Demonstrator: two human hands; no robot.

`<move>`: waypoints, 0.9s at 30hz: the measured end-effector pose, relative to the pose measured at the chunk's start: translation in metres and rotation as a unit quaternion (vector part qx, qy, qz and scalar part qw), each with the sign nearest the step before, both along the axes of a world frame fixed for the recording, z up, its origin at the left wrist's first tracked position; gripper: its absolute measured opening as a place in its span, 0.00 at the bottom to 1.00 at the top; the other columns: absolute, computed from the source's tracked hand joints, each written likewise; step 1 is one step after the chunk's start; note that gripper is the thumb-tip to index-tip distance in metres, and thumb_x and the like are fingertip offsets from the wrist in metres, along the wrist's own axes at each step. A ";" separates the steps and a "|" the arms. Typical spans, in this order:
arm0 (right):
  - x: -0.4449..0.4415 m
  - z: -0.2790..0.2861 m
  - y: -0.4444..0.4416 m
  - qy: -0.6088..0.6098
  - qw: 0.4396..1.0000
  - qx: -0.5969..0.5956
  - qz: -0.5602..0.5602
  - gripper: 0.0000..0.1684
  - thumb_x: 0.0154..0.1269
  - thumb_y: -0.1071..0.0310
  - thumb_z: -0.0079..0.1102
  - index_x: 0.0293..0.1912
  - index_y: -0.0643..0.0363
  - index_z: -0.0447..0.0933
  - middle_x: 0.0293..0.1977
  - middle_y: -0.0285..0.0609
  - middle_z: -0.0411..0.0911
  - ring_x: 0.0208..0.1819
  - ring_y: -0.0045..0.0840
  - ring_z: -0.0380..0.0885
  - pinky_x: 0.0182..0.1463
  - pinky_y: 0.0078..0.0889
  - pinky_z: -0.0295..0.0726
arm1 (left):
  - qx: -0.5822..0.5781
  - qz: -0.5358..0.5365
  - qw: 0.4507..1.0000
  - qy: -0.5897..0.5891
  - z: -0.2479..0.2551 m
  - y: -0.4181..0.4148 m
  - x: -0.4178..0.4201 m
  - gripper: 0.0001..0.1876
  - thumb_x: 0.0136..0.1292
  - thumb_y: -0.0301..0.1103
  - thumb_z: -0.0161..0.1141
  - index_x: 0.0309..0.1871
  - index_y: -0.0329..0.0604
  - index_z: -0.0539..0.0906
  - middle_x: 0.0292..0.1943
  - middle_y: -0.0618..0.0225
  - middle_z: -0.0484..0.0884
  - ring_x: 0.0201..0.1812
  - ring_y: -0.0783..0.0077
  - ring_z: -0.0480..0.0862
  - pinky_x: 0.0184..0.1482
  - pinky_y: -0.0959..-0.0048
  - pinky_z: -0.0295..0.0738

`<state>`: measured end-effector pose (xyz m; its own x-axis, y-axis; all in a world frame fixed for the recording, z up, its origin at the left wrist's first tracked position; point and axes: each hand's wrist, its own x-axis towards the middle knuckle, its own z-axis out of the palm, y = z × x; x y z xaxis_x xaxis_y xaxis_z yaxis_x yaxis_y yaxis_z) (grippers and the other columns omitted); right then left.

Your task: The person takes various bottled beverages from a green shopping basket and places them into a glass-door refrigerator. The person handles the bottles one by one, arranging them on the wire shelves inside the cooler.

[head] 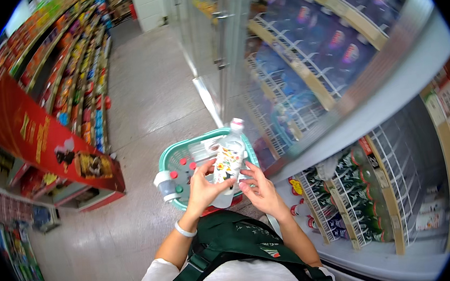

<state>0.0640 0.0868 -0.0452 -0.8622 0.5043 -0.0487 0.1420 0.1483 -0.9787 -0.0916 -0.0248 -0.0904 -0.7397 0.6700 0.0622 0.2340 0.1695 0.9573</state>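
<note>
A clear plastic bottle with a white, colourfully patterned label and a pale pinkish cap leans in front of me, cap end up and away. My left hand grips it, the thumb across the lower label. My right hand is at the bottle's right side with its fingers apart; whether the fingertips touch it is unclear. Beneath both hands is a teal plastic shopping basket. Inside it, several bottles show red caps and a green cap, near a clear plastic package.
A white-and-grey container is at the basket's left rim. To the right stands a drinks cooler with a glass door and wire shelves of bottles. A red cardboard display and packed snack shelves line the left side of the floor.
</note>
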 end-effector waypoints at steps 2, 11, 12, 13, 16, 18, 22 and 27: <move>0.020 0.009 0.006 0.019 0.996 0.006 -0.087 0.38 0.68 0.63 0.62 0.68 0.68 0.54 0.57 0.60 0.72 0.52 0.36 0.80 0.45 0.34 0.85 | 0.009 -0.064 0.992 0.111 0.033 0.022 0.026 0.35 0.38 0.38 0.80 0.52 0.31 0.82 0.42 0.55 0.83 0.48 0.58 0.80 0.52 0.64 0.75; 0.160 0.045 0.015 0.171 0.846 0.138 -0.486 0.39 0.59 0.70 0.71 0.60 0.69 0.55 0.52 0.56 0.74 0.50 0.32 0.81 0.51 0.32 0.82 | 0.198 -0.329 0.879 0.284 0.094 0.120 0.182 0.40 0.41 0.30 0.74 0.62 0.32 0.72 0.52 0.51 0.77 0.53 0.47 0.73 0.57 0.54 0.68; 0.180 0.050 0.016 0.175 0.815 0.166 -0.527 0.40 0.58 0.70 0.72 0.60 0.69 0.55 0.51 0.56 0.75 0.50 0.32 0.81 0.51 0.31 0.81 | 0.214 -0.363 0.858 0.293 0.101 0.125 0.202 0.40 0.42 0.30 0.73 0.63 0.31 0.70 0.55 0.50 0.76 0.54 0.47 0.73 0.58 0.54 0.67; 0.197 0.054 0.016 0.181 0.784 0.192 -0.562 0.40 0.58 0.70 0.72 0.60 0.69 0.55 0.51 0.55 0.75 0.50 0.32 0.81 0.51 0.31 0.81 | 0.229 -0.401 0.829 0.314 0.104 0.129 0.221 0.43 0.44 0.31 0.72 0.67 0.29 0.67 0.61 0.48 0.73 0.58 0.46 0.71 0.62 0.53 0.65; 0.263 0.081 0.008 0.116 0.691 0.237 -0.673 0.42 0.52 0.69 0.77 0.59 0.67 0.60 0.52 0.48 0.73 0.53 0.29 0.76 0.57 0.32 0.75 | 0.296 -0.538 0.757 0.224 0.121 0.149 0.282 0.48 0.46 0.28 0.72 0.71 0.30 0.60 0.68 0.44 0.66 0.68 0.42 0.67 0.67 0.54 0.62; 0.300 0.103 -0.001 0.100 0.625 0.287 -0.719 0.43 0.52 0.70 0.76 0.61 0.67 0.60 0.54 0.48 0.71 0.56 0.30 0.73 0.60 0.33 0.73 | 0.324 -0.621 0.695 0.165 0.142 0.163 0.322 0.48 0.48 0.27 0.70 0.73 0.31 0.57 0.71 0.43 0.61 0.72 0.44 0.63 0.70 0.54 0.58; 0.365 0.130 0.004 0.140 0.509 0.386 -0.756 0.43 0.53 0.74 0.75 0.63 0.67 0.58 0.58 0.50 0.67 0.59 0.33 0.71 0.62 0.36 0.72 | 0.369 -0.717 0.585 0.089 0.176 0.192 0.400 0.49 0.51 0.26 0.67 0.76 0.35 0.52 0.75 0.45 0.53 0.76 0.48 0.55 0.73 0.52 0.51; 0.434 0.114 0.044 0.171 0.487 0.426 -0.743 0.43 0.56 0.77 0.71 0.65 0.67 0.55 0.60 0.51 0.65 0.60 0.35 0.70 0.63 0.37 0.71 | 0.336 -0.752 0.555 0.118 0.183 0.224 0.463 0.51 0.55 0.29 0.63 0.78 0.39 0.42 0.77 0.47 0.44 0.78 0.51 0.45 0.73 0.43 0.45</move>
<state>0.4983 0.1305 0.0683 0.6011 0.2945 0.7429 0.5629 0.5038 -0.6552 0.3714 0.1993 0.0921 0.7063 0.2865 0.6474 -0.2401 -0.7634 0.5997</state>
